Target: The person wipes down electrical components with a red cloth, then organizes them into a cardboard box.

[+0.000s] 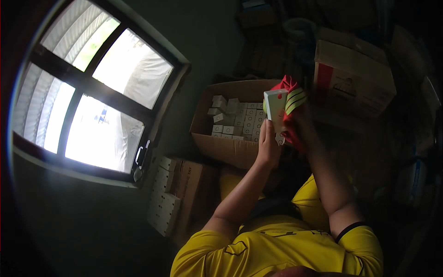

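My left hand (269, 144) grips the lower end of a small white box (276, 105), held upright above an open carton. A red cloth (290, 124) with yellow-green and black stripes lies against the right side of the box. My right hand (300, 121) is closed around this cloth, its fingers mostly hidden by the folds. Behind and below the hands, the open cardboard carton (230, 148) holds rows of small white boxes (249, 121), several of them lying loose on top at its left.
A closed carton with a red mark (353, 81) stands at the right. Left of my knees are stacked white boxes (164, 212) beside a brown carton (188, 194). A bright window (87, 83) fills the left wall. Dim clutter lies at the far right.
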`<move>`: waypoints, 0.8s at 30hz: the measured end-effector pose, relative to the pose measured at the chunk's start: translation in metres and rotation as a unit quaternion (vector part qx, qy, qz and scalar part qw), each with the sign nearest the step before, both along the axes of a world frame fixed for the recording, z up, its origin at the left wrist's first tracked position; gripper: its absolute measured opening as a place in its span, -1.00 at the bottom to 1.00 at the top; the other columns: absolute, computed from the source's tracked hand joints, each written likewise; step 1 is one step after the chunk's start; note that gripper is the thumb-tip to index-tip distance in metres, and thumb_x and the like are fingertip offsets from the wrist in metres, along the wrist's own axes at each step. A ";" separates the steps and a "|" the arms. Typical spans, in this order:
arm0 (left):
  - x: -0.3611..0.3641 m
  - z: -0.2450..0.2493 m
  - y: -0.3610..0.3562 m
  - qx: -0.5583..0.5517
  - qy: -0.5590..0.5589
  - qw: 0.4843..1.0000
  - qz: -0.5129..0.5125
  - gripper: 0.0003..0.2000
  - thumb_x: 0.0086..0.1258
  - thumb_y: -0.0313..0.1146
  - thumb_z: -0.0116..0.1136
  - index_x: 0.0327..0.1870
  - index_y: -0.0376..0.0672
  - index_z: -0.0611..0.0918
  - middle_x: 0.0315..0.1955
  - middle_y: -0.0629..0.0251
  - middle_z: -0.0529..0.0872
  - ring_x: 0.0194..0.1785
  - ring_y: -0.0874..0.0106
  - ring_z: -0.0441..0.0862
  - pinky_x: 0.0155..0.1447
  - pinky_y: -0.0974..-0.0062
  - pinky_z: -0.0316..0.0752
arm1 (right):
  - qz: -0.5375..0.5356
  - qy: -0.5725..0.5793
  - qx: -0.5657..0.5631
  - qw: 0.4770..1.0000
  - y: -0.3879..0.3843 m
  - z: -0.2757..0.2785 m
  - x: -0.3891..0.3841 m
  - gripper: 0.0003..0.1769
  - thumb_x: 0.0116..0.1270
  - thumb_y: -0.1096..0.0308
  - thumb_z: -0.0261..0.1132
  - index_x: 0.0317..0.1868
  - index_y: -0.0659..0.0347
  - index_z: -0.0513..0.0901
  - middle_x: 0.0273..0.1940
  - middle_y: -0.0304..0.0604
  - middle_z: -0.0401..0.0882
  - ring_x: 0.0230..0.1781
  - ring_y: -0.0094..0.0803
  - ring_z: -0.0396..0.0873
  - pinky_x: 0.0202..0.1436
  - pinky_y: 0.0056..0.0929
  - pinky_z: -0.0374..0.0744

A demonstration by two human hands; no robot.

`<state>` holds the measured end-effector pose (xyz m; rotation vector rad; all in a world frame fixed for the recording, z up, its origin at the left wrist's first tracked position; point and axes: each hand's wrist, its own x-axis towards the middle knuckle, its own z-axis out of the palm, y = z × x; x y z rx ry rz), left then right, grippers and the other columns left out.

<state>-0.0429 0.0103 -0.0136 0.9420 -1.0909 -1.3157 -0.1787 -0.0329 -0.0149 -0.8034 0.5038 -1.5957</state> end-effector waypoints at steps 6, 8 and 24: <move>0.005 0.033 -0.001 -0.087 0.019 0.995 -0.036 -0.46 0.58 -0.37 0.05 0.50 -0.30 0.22 0.15 0.18 0.59 0.19 0.46 0.53 0.29 0.48 0.39 | -0.116 0.167 -0.017 0.979 0.008 0.006 0.008 -0.35 0.27 0.28 0.39 0.33 0.22 0.37 0.18 -0.12 0.47 0.20 -0.33 0.49 0.30 -0.30 0.47; 0.005 0.046 0.005 -0.073 -0.029 0.995 -0.065 -0.42 0.58 -0.30 0.08 0.53 -0.30 0.24 0.21 0.19 0.58 0.23 0.46 0.52 0.34 0.47 0.37 | -0.121 0.129 -0.007 0.984 -0.004 -0.011 0.004 -0.44 0.38 0.25 0.30 0.32 0.23 0.38 0.18 -0.13 0.47 0.21 -0.35 0.48 0.30 -0.30 0.47; 0.006 0.037 0.002 -0.103 -0.034 0.989 0.096 -0.50 0.64 -0.31 -0.04 0.52 -0.25 0.28 0.16 0.14 0.60 0.21 0.49 0.52 0.29 0.50 0.43 | -0.230 0.333 -0.078 0.911 0.033 -0.019 0.040 -0.42 0.54 0.27 0.11 0.46 0.29 0.21 0.32 0.01 0.34 0.30 -0.20 0.41 0.38 -0.31 0.39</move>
